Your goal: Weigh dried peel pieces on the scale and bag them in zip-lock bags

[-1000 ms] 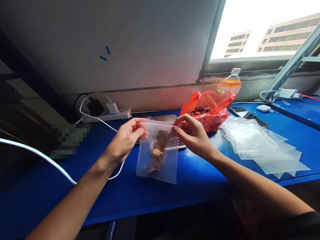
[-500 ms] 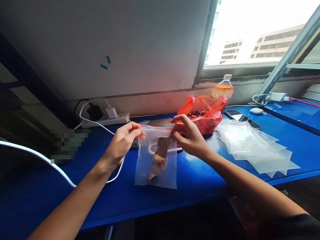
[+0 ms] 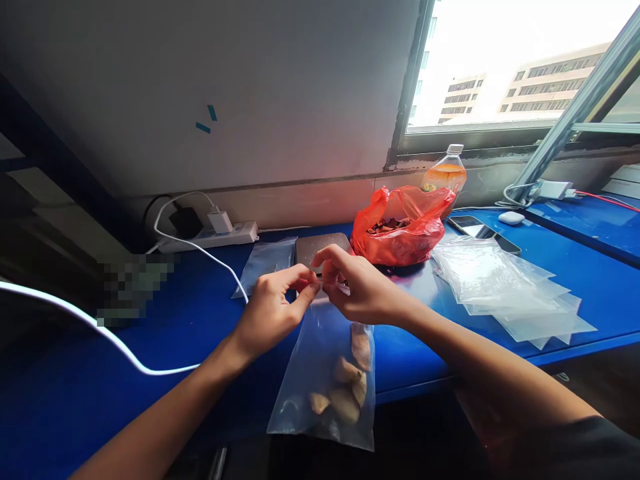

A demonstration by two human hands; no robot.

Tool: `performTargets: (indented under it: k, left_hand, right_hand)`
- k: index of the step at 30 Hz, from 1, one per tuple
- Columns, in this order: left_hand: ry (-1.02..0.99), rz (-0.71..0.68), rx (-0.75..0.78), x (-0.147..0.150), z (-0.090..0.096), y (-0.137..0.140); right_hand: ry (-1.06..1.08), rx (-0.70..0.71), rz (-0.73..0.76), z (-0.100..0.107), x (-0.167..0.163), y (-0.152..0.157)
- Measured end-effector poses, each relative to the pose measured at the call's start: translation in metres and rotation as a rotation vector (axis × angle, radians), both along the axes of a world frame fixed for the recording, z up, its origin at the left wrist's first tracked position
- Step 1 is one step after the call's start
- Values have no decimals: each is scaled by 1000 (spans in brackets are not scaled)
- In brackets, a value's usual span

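Observation:
A clear zip-lock bag (image 3: 305, 387) with several brown, dried-looking pieces (image 3: 345, 400) inside hangs from both hands over the table's front edge. My left hand (image 3: 280, 300) pinches its top edge between thumb and forefinger. Close beside it, my right hand (image 3: 357, 283) pinches the same edge, fingertips almost touching those of the left. Behind the hands lies a flat brown-grey plate of what looks like a small scale (image 3: 323, 241), partly covered by the fingers. A red plastic bag (image 3: 400, 243) stands open at its right, with dark reddish-brown pieces in it.
Several flat clear bags (image 3: 500, 280) lie stacked on the blue table (image 3: 415, 353) at the right, beside a phone (image 3: 483, 233). Another clear bag (image 3: 265, 260) lies left of the scale. A drink bottle (image 3: 447, 170), power strip (image 3: 245, 233) and white cable (image 3: 125, 353) are around.
The zip-lock bag has come lower and closer, past the table edge. My hands have moved together along its top, and the pieces inside have spread apart.

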State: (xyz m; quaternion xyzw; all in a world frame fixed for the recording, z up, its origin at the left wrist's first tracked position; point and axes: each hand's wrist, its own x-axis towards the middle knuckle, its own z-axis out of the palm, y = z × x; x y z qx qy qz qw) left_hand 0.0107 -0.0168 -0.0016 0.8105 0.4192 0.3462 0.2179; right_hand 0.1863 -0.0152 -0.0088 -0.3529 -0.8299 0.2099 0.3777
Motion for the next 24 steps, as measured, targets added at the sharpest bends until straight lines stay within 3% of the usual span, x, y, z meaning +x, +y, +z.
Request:
performTargets:
  k: [4, 10, 15, 24]
  left_hand:
    - [48, 2, -18, -2, -4, 3]
    - [207, -37, 142, -6, -2, 3]
    - [89, -11, 68, -14, 17, 4]
    - [-141, 157, 96, -38, 37, 15]
  right_hand:
    - [-21, 54, -57, -9, -3, 0]
    - [23, 118, -8, -17, -10, -1]
    - [72, 11, -7, -4, -5, -2]
    - [133, 72, -88, 7, 8, 2]
